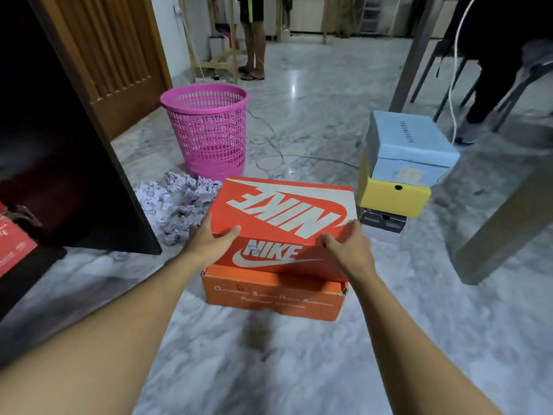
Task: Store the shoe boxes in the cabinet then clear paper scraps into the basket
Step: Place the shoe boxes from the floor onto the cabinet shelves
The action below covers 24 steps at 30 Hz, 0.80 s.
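Mid-frame, left hand (211, 238) and right hand (348, 245) clamp the Nike shoe box (284, 205) at 2 opposite sides, likely for a level lift.

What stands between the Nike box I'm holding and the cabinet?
The cabinet's open dark door juts out left of the Nike box, with paper scraps on the floor at its foot. The box probably has to pass round its near edge.
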Tool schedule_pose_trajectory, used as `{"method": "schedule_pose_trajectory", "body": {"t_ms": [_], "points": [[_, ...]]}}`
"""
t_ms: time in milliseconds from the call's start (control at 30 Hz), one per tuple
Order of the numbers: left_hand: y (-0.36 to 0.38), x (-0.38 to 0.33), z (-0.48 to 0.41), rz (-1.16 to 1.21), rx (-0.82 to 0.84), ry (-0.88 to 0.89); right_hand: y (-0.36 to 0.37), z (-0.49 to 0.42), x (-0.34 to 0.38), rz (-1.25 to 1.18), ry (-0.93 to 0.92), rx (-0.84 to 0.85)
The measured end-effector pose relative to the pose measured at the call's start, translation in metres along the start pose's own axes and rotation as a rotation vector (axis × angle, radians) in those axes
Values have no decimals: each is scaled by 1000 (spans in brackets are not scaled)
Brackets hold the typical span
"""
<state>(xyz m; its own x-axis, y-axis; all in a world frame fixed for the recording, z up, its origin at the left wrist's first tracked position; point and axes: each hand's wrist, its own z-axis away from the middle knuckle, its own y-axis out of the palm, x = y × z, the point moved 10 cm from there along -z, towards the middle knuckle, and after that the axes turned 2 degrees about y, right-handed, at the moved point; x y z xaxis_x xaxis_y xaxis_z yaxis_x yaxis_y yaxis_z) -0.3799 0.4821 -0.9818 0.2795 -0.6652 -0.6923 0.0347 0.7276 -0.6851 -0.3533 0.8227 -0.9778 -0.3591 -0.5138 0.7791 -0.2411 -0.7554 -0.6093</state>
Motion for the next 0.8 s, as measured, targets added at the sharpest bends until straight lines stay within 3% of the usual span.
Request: {"method": "schedule_pose_trajectory", "body": {"t_ms": [100, 233, 300, 367, 467, 600, 800], "points": [[-19, 2, 8, 92, -186, -54, -14, 1, -8, -144, 18, -132], [-39, 30, 15, 100, -349, -194, -33, 4, -52, -521, 229, -287], [-32, 39, 14, 190, -293, -236, -21, 7, -67, -724, 291, -206], [-10, 45, 10, 354, -125, -283, -1, 10, -69, -848, 287, -26], [16, 49, 10, 523, 96, -339, 17, 18, -61, -840, 229, 155], [15, 51, 8, 526, 115, -317, 12, 22, -56, -790, 172, 193], [-9, 56, 23, 567, 62, -308, -11, 19, -41, -818, 108, 115]]}}
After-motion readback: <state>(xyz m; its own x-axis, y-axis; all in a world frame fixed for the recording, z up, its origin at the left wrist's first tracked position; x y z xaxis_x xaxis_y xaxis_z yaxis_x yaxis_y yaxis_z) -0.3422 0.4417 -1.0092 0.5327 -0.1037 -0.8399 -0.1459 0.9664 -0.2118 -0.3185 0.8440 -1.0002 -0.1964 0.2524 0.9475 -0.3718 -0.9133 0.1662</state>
